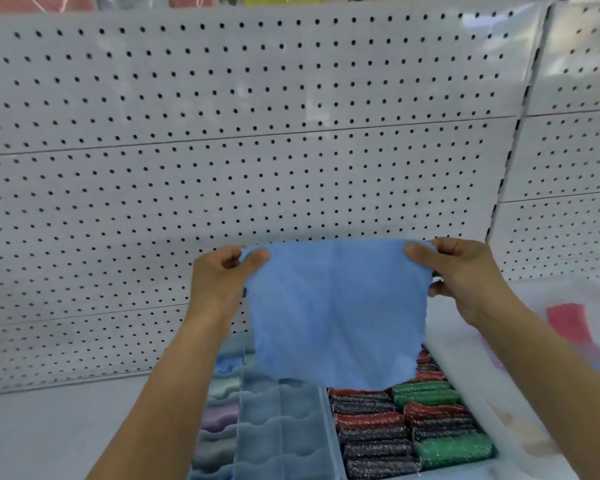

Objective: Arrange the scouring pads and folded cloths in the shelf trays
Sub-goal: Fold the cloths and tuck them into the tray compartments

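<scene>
Left hand (224, 271) and right hand (465, 271) pinch the cloth (336, 313) by its top corners; match corners squarely when folding.

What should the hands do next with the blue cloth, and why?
Probably fold it in half. The left hand and right hand each pinch a top corner of the blue cloth, which hangs open and flat above the trays. The cloths in the left tray look folded, so this one likely needs folding before it goes in.

Pale grey pegboard wall (257, 133) behind shelf
</scene>
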Demonstrator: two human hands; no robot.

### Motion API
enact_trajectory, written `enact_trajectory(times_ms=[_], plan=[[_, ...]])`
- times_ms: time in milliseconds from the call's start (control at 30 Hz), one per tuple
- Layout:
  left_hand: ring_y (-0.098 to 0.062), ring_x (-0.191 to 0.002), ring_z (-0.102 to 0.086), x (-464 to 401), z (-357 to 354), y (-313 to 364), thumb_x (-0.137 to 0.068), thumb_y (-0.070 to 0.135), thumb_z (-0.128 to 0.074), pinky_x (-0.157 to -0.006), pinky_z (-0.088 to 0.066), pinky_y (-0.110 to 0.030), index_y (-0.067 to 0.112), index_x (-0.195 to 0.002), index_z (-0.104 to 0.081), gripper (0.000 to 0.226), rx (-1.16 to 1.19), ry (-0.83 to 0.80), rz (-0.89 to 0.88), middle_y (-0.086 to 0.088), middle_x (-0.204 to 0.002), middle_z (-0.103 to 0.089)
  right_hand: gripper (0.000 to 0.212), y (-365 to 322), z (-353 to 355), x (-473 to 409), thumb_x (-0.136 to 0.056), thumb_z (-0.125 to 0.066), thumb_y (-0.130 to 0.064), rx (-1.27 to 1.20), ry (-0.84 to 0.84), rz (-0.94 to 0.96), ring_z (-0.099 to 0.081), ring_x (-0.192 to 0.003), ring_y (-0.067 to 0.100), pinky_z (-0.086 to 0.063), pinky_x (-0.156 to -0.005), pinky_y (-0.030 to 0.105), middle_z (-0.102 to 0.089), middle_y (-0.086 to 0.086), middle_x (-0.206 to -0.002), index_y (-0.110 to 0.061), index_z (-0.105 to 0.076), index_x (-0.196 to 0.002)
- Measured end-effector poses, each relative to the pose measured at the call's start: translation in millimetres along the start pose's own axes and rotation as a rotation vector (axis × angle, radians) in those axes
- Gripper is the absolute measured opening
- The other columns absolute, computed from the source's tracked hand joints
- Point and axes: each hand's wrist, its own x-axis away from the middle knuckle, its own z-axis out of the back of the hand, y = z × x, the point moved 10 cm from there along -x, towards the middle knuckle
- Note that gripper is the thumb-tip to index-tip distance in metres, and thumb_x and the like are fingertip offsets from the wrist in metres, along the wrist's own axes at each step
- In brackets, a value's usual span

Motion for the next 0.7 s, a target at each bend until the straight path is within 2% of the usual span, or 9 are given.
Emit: enact_trajectory(times_ms=[67,133,267,333,433,500,567,633,700], plan=[[-0.022,-0.068,-0.047,10,-16,-4,-0.085,0.016,-0.072,-0.058,-0.05,-0.029,-0.016,-0.082,-0.054,0.037,-0.013,-0.04,0.003,-0.015,-0.073,-0.054,0.014,-4,-19,8,-0.082,-0.072,-0.006,0.017,-0.026,0.053,-0.055,-0.055,0.022,-0.045,-0.043,0.025,-0.064,0.01,-0.065,0.006,-0.066,-0.078],[-0.021,-0.066,-0.053,23,-37,-4,-0.088,0.009,-0.067,-0.058,-0.055,-0.027,-0.013,-0.08,-0.059,0.025,-0.021,-0.082,0.006,-0.014,-0.073,-0.062,0.008,-7,-41,19,-0.084,-0.068,-0.001,0.04,-0.07,0.078,-0.058,-0.055,0.02,-0.049,-0.047,0.025,-0.067,0.008,-0.063,-0.001,-0.069,-0.076],[-0.035,-0.069,-0.064,46,-76,4,-0.088,0.005,-0.064,-0.071,-0.061,-0.042,-0.001,-0.081,-0.071,0.011,-0.035,-0.169,-0.06,-0.016,-0.078,-0.071,0.01,-15,-76,38,-0.086,-0.066,-0.001,0.072,-0.153,0.156,-0.062,-0.057,0.018,-0.054,-0.054,0.027,-0.07,0.011,-0.067,-0.003,-0.072,-0.079],[-0.03,-0.077,-0.071,52,-82,6,-0.088,0.006,-0.066,-0.076,-0.06,-0.045,0.012,-0.085,-0.076,0.012,-0.038,-0.166,-0.074,-0.009,-0.08,-0.075,0.007,-18,-82,44,-0.086,-0.067,-0.003,0.042,-0.164,0.182,-0.069,-0.062,0.018,-0.055,-0.055,0.025,-0.072,0.01,-0.07,-0.002,-0.073,-0.084],[-0.033,-0.082,-0.072,57,-82,8,-0.088,0.008,-0.067,-0.078,-0.059,-0.05,0.021,-0.089,-0.077,0.016,-0.033,-0.14,-0.085,-0.005,-0.08,-0.075,0.007,-22,-84,48,-0.086,-0.067,-0.004,0.039,-0.151,0.199,-0.07,-0.062,0.017,-0.053,-0.056,0.021,-0.073,0.007,-0.069,-0.005,-0.074,-0.085],[-0.026,-0.084,-0.072,61,-82,13,-0.09,0.007,-0.065,-0.079,-0.059,-0.045,0.025,-0.092,-0.076,0.021,-0.058,-0.14,-0.119,0.0,-0.084,-0.076,0.009,-23,-84,50,-0.088,-0.066,-0.007,0.051,-0.143,0.207,-0.071,-0.067,0.018,-0.056,-0.06,0.024,-0.074,0.004,-0.072,-0.009,-0.075,-0.085],[-0.014,-0.091,-0.07,69,-86,18,-0.091,0.003,-0.059,-0.084,-0.057,-0.033,0.028,-0.101,-0.074,0.031,-0.087,-0.18,-0.144,0.004,-0.095,-0.075,0.011,-25,-84,52,-0.089,-0.065,-0.014,0.084,-0.131,0.237,-0.071,-0.073,0.019,-0.058,-0.066,0.029,-0.074,0.001,-0.075,-0.013,-0.076,-0.087],[-0.008,-0.099,-0.068,77,-91,21,-0.089,-0.005,-0.051,-0.089,-0.053,-0.026,0.032,-0.105,-0.072,0.045,-0.056,-0.242,-0.141,0.005,-0.105,-0.073,0.008,-28,-85,55,-0.085,-0.07,-0.02,0.11,-0.136,0.266,-0.069,-0.076,0.013,-0.057,-0.07,0.025,-0.074,-0.003,-0.079,-0.018,-0.076,-0.089],[-0.006,-0.106,-0.066,83,-96,22,-0.087,-0.011,-0.046,-0.094,-0.051,-0.024,0.029,-0.115,-0.069,0.053,0.037,-0.31,-0.114,0.006,-0.11,-0.072,0.014,-29,-85,57,-0.077,-0.077,-0.019,0.144,-0.136,0.29,-0.065,-0.075,0.01,-0.054,-0.068,0.02,-0.072,-0.004,-0.083,-0.02,-0.075,-0.091]])
